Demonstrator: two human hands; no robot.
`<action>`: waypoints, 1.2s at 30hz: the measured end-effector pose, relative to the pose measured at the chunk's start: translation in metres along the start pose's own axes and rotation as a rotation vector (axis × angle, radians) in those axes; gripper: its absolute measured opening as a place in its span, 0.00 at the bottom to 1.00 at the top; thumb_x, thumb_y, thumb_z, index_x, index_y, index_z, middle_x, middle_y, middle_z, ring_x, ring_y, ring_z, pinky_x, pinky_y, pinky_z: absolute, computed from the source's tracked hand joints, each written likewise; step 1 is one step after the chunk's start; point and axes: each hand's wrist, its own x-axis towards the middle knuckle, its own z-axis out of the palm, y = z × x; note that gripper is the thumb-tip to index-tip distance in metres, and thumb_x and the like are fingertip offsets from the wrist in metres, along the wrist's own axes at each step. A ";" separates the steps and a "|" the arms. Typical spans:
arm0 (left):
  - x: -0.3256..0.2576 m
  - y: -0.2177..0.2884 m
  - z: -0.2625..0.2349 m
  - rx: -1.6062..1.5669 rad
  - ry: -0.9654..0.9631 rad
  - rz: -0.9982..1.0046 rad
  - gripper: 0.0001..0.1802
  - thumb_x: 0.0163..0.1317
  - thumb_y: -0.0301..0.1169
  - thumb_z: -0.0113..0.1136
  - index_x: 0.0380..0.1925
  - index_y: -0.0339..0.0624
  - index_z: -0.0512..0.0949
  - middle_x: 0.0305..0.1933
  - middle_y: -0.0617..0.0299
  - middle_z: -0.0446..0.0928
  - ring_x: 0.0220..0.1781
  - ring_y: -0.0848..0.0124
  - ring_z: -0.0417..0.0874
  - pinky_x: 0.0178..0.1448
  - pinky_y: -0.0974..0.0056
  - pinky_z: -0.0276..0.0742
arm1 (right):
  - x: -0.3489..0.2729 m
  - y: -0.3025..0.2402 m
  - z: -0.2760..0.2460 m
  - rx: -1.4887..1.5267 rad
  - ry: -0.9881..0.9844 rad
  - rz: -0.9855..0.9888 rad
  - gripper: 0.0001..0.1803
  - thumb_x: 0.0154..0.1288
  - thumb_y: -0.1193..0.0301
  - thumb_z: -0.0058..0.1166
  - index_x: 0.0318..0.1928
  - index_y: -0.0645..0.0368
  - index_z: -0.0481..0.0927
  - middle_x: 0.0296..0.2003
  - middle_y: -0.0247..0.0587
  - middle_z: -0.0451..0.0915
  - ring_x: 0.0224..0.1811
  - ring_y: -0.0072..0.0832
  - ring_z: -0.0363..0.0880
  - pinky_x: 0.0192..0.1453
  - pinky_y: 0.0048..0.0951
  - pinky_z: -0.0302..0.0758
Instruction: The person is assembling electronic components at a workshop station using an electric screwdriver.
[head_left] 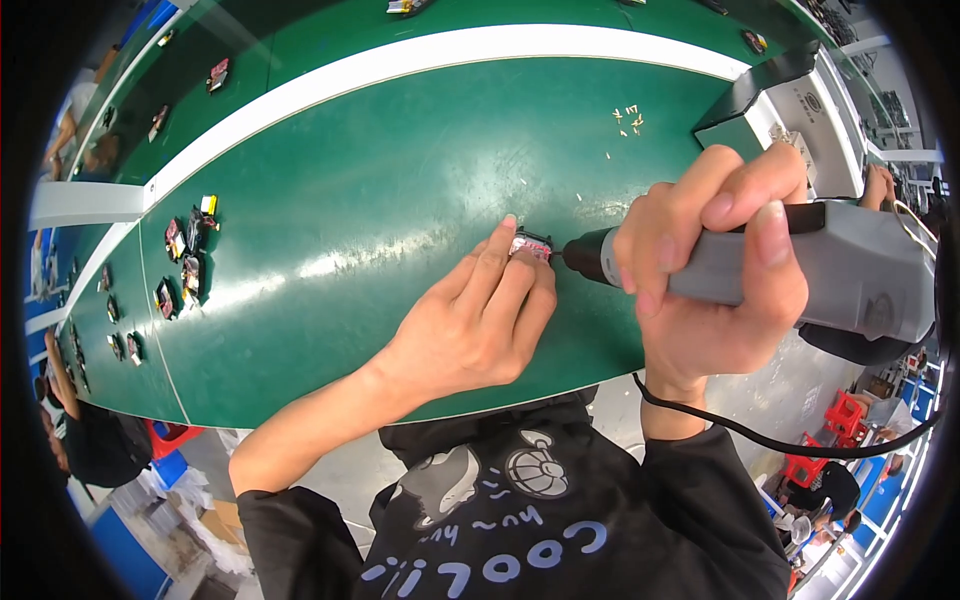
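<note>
My right hand (715,250) is wrapped round a grey corded electric screwdriver (860,265). The tool lies nearly level, its black nose (590,254) pointing left. Its tip meets or almost meets the right end of a small electronic part (531,244) with a black edge and pinkish-white markings; whether they touch, I cannot tell. My left hand (480,310) holds that part down on the green table, fingers bent over it. The fingers hide some of it.
Several similar small black parts (190,265) lie in a cluster on the left of the green table (330,180). Tiny brass-coloured pieces (630,122) are scattered near a black and white box (790,110) at the far right. A white rail (440,45) runs behind. The black cord (780,445) loops at right.
</note>
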 end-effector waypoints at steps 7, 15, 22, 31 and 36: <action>-0.002 0.000 0.003 0.002 0.018 -0.011 0.07 0.58 0.22 0.65 0.36 0.32 0.80 0.36 0.53 0.78 0.50 0.50 0.89 0.47 0.60 0.88 | 0.001 0.001 -0.003 -0.090 -0.057 0.014 0.12 0.79 0.62 0.36 0.41 0.58 0.65 0.24 0.43 0.68 0.09 0.25 0.60 0.16 0.31 0.65; -0.001 -0.001 0.001 0.005 -0.003 -0.007 0.07 0.57 0.23 0.64 0.36 0.32 0.80 0.37 0.52 0.78 0.51 0.50 0.88 0.47 0.60 0.88 | 0.001 0.003 -0.003 -0.047 -0.075 0.010 0.12 0.79 0.63 0.36 0.42 0.59 0.65 0.24 0.44 0.68 0.09 0.25 0.61 0.16 0.31 0.65; 0.000 0.001 0.001 -0.026 -0.012 -0.048 0.07 0.56 0.22 0.63 0.34 0.32 0.80 0.34 0.53 0.76 0.50 0.50 0.88 0.46 0.61 0.87 | 0.005 0.008 0.001 -0.017 -0.055 0.045 0.11 0.77 0.65 0.41 0.38 0.58 0.64 0.21 0.40 0.67 0.09 0.24 0.60 0.15 0.30 0.63; 0.003 0.002 -0.004 -0.033 -0.065 -0.050 0.08 0.53 0.22 0.63 0.34 0.30 0.81 0.33 0.52 0.76 0.51 0.49 0.88 0.47 0.61 0.87 | 0.007 0.010 0.000 -0.070 -0.021 0.085 0.11 0.74 0.67 0.46 0.34 0.57 0.62 0.19 0.38 0.65 0.09 0.23 0.58 0.14 0.29 0.63; 0.004 0.000 -0.006 -0.075 -0.080 -0.047 0.10 0.53 0.22 0.63 0.36 0.29 0.81 0.35 0.51 0.78 0.52 0.50 0.88 0.47 0.61 0.87 | 0.008 0.011 -0.001 -0.013 0.022 0.129 0.12 0.73 0.69 0.48 0.34 0.58 0.61 0.19 0.39 0.66 0.09 0.22 0.59 0.14 0.27 0.63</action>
